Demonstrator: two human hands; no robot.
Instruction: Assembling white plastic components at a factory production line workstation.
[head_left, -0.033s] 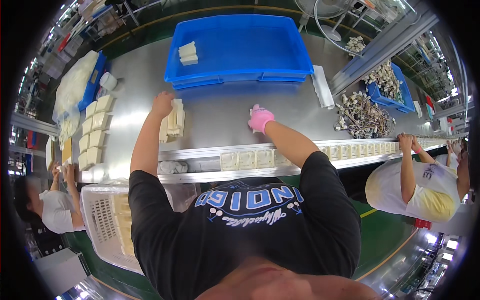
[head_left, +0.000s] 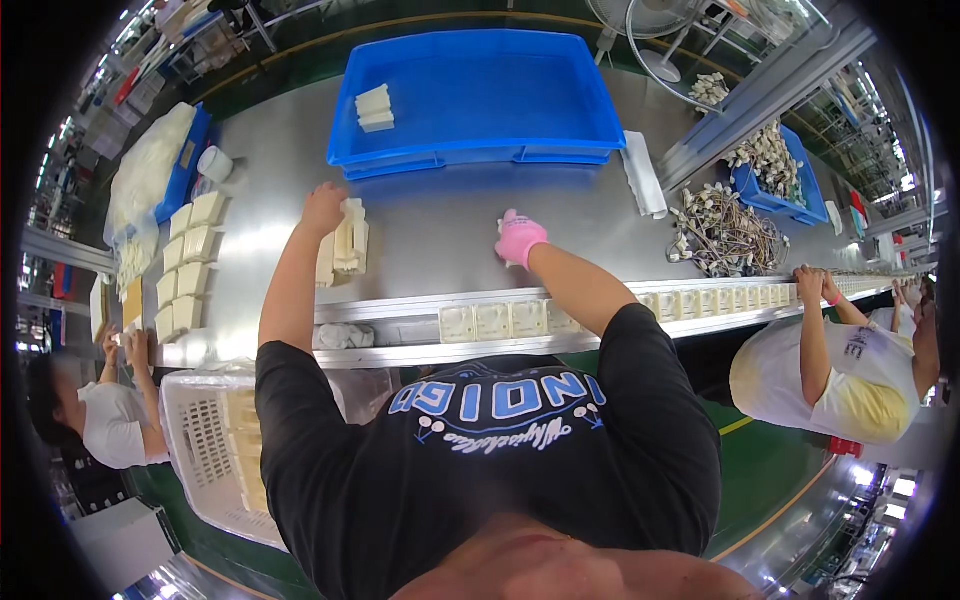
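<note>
My left hand (head_left: 322, 210), bare, rests on the steel table with its fingers bent and pressed together. It is beside the upper end of a small pile of cream plastic pieces (head_left: 350, 240); whatever the fingers hold is hidden. Further right, my right hand (head_left: 521, 240) wears a pink glove and is closed over a small white piece, of which only slivers show at the glove's edge. Between me and the table, a row of square cream plastic housings (head_left: 493, 321) lies in a metal rail track, partly covered by my right forearm.
A blue tray (head_left: 480, 157) with a few cream pieces stands beyond my hands. Stacked cream parts (head_left: 184, 265) are at left, tangled wired connectors (head_left: 725, 232) at right, near a metal post (head_left: 765, 90). A white crate (head_left: 205, 440) stands lower left. Co-workers sit either side.
</note>
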